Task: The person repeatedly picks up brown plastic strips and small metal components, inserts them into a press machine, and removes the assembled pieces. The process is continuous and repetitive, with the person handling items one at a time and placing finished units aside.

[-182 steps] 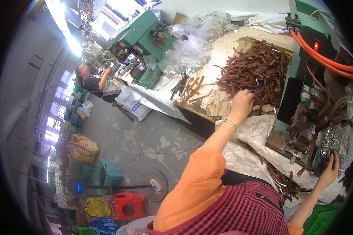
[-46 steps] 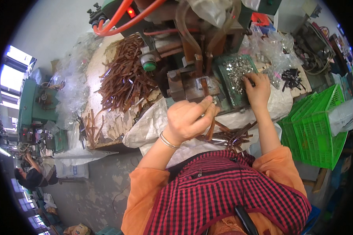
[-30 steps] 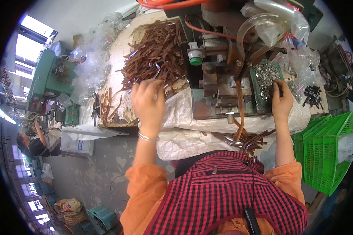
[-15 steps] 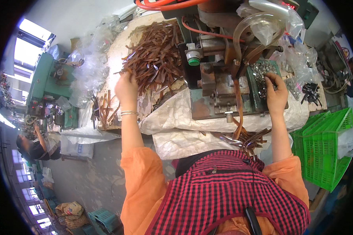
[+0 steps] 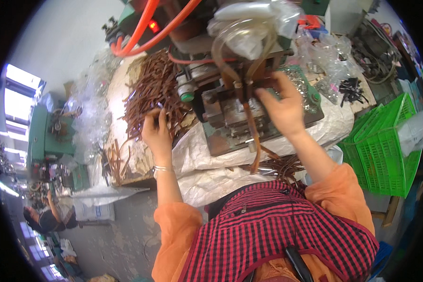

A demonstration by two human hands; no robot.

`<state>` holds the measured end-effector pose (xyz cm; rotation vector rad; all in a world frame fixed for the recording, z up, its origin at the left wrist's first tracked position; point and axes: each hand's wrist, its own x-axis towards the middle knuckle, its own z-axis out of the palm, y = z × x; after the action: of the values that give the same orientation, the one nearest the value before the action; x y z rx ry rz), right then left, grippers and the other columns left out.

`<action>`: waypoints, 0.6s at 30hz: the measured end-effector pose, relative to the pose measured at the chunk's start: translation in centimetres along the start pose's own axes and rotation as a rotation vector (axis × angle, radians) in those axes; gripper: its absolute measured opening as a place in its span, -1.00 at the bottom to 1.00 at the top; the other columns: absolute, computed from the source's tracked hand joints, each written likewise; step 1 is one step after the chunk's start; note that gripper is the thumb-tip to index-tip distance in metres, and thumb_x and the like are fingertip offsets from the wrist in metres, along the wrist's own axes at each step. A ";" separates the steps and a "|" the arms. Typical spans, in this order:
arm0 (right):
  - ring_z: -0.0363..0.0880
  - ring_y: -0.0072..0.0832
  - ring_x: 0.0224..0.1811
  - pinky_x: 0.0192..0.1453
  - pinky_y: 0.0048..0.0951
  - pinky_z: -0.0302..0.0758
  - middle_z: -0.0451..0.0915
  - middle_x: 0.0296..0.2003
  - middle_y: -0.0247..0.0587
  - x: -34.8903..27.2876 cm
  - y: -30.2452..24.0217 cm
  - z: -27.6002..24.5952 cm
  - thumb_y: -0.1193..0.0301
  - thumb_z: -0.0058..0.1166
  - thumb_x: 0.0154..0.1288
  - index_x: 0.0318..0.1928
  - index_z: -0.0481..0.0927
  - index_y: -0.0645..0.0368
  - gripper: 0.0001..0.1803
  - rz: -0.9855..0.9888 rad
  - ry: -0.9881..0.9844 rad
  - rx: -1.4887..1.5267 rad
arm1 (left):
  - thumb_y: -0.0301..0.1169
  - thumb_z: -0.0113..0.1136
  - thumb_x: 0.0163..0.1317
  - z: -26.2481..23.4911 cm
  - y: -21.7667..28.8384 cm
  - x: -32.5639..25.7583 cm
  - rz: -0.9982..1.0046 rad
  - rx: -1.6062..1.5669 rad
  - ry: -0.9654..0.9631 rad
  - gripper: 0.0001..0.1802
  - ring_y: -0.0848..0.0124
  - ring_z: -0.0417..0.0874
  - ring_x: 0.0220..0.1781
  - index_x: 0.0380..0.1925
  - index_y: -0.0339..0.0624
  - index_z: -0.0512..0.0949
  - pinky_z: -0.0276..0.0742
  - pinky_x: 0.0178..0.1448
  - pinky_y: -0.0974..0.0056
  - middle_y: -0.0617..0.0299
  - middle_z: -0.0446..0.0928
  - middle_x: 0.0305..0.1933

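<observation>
My left hand [image 5: 157, 134] reaches into a heap of long brown strips [image 5: 148, 89] on the bench, and its fingers curl around one strip at the heap's near edge. My right hand [image 5: 283, 107] is at the small press machine [image 5: 230, 110], fingertips pinched together by the die under the clear hoses. Whatever they pinch is hidden. One brown strip [image 5: 254, 141] hangs down from the press front. Behind my right hand lies a green tray of small silver pieces [image 5: 309, 88]. More brown strips [image 5: 282, 165] lie in my lap area.
White sacking [image 5: 207, 176] drapes the bench front. A green plastic crate [image 5: 385, 150] stands at my right. Orange hoses [image 5: 143, 30] and clear bags [image 5: 87, 117] crowd the back left. Black parts [image 5: 350, 89] lie at the far right. Another person [image 5: 42, 220] works by green machines [image 5: 47, 136] at the left.
My right hand has left the tray of silver pieces and moved left to the press die. My left hand stays in the strip heap, now closed on a strip.
</observation>
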<state>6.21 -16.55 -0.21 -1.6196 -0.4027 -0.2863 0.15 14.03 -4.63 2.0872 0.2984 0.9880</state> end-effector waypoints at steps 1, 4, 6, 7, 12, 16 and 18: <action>0.64 -0.51 -0.10 0.04 -0.48 0.53 0.66 -0.14 -0.20 -0.1 -0.1 0.9 0.58 0.24 0.23 0.04 0.53 0.29 -0.64 -0.007 0.032 -0.013 | -0.46 0.27 0.36 0.6 0.5 -0.9 -0.090 -0.120 0.012 -0.89 0.55 0.56 -0.38 -0.25 -0.30 0.64 0.51 -0.23 0.39 0.25 0.67 -0.35; 0.64 -0.54 -0.10 0.04 -0.52 0.52 0.66 -0.13 -0.17 -2.2 -0.3 2.2 0.60 0.22 0.23 0.08 0.48 0.38 -0.60 0.096 0.158 0.193 | -0.44 0.22 0.41 0.9 0.5 -4.1 -0.254 -0.303 0.048 -0.86 0.59 0.55 -0.25 -0.21 -0.33 0.61 0.49 -0.12 0.43 0.26 0.66 -0.25; 0.64 -0.56 -0.10 0.04 -0.52 0.53 0.67 -0.13 -0.18 -2.2 -0.6 2.3 0.60 0.21 0.24 0.10 0.47 0.39 -0.59 0.119 0.151 0.217 | -0.43 0.21 0.42 1.1 1.6 -4.8 -0.208 -0.246 0.096 -0.86 0.59 0.57 -0.22 -0.20 -0.32 0.60 0.50 -0.08 0.44 0.24 0.67 -0.23; 0.63 -0.57 -0.10 0.03 -0.52 0.54 0.67 -0.14 -0.19 -1.7 -0.6 2.3 0.59 0.21 0.25 0.11 0.47 0.39 -0.58 0.112 0.149 0.228 | -0.48 0.18 0.42 0.9 4.6 -4.3 -0.189 -0.424 0.098 -0.88 0.48 0.63 -0.18 -0.19 -0.35 0.56 0.53 -0.01 0.39 0.14 0.68 -0.21; 0.62 -0.57 -0.10 0.08 -0.53 0.51 0.67 -0.12 -0.21 -1.2 -2.9 2.2 0.58 0.18 0.27 0.19 0.41 0.40 -0.52 0.320 0.080 0.462 | -0.65 0.11 0.37 0.1 15.1 0.6 0.412 -0.662 -0.015 -0.93 0.29 0.70 -0.15 -0.18 -0.38 0.50 0.60 0.04 0.30 -0.06 0.67 -0.19; 0.62 -0.46 0.03 0.20 -0.45 0.50 0.66 -0.02 -0.15 -2.3 -4.0 2.1 0.58 0.12 0.30 0.26 0.42 0.29 -0.49 0.235 0.042 0.377 | -0.68 0.19 0.30 0.3 15.1 0.7 0.361 -0.631 -0.001 -0.89 0.28 0.71 -0.15 -0.19 -0.38 0.55 0.63 -0.02 0.28 -0.05 0.68 -0.22; 0.60 -0.43 0.11 0.25 -0.43 0.47 0.66 0.01 -0.15 -3.3 -4.4 0.3 0.58 0.10 0.31 0.26 0.47 0.23 -0.52 0.050 -0.082 0.222 | -0.68 0.27 0.21 0.8 14.5 -0.8 0.539 -0.540 -0.105 -0.86 0.25 0.74 -0.19 -0.23 -0.35 0.59 0.66 -0.07 0.25 -0.02 0.69 -0.26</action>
<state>1.32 -16.33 2.33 -1.4243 -0.4406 -0.1325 -1.49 3.60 5.44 1.7264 -0.5593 1.1045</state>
